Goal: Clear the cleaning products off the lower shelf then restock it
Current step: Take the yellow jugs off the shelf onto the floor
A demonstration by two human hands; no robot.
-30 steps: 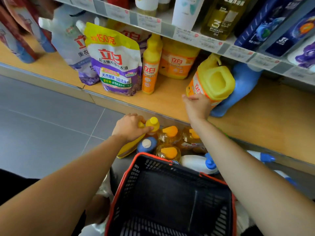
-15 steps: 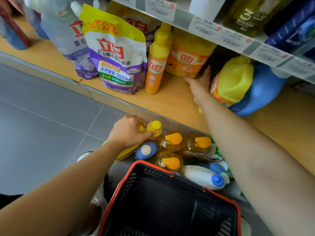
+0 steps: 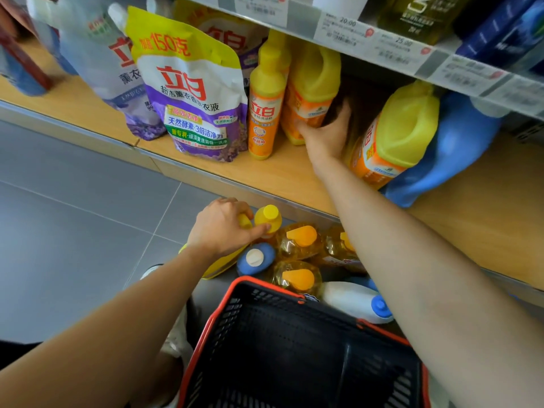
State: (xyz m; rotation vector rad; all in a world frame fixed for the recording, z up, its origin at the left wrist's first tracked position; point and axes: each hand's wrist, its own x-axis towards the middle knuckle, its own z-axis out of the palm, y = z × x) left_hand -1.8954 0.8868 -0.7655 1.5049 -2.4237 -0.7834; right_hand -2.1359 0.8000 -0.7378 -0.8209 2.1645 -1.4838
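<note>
The right hand has left the tilted jug, which leans against a blue bottle, and now sits further back on the lower shelf. Its thumb and fingers are wrapped round the base of the upright orange jug, just beside the slim yellow bottle. The flat reach of a moment ago is now a grip, so this jug looks like the next item to be cleared. The left hand has not moved: it stays clamped on the neck of a yellow floor bottle among the bottles standing below the shelf edge (the red-rimmed basket holds nothing that shows). Clearing is far from finished, since the purple pouch and several other products remain on the shelf.
</note>
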